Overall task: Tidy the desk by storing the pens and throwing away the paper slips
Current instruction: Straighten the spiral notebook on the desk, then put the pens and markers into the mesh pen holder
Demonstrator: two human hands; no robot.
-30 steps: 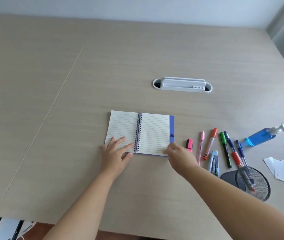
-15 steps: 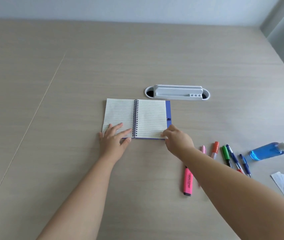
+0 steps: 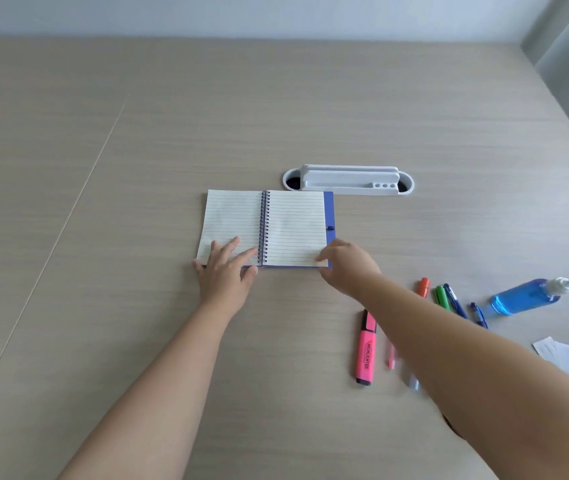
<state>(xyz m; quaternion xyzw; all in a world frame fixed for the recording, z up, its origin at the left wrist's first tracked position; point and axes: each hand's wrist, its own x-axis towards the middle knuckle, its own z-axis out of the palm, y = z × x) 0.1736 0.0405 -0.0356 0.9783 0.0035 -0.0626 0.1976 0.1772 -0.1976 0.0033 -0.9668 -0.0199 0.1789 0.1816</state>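
Observation:
An open spiral notebook (image 3: 293, 226) with lined pages lies flat in the middle of the desk. My left hand (image 3: 227, 271) rests flat on its lower left page, fingers spread. My right hand (image 3: 345, 265) pinches the lower right corner of the right page. A pink highlighter (image 3: 366, 348) lies under my right forearm, a thin pink pen (image 3: 391, 356) beside it. Orange (image 3: 424, 287), green (image 3: 440, 296) and blue pens (image 3: 454, 301) lie to the right, partly hidden by the arm. White paper slips (image 3: 568, 358) sit at the right edge.
A white desk cable tray (image 3: 348, 180) with small holes sits just behind the notebook. A blue pump bottle (image 3: 532, 297) lies on its side at the right. A seam (image 3: 68, 223) runs diagonally across the desk's left part. A wall borders the far edge.
The view has tilted up and the notebook sits farther away, close to the cable tray. The mesh pen cup seen a second ago has left the frame. Both hands stay on the notebook.

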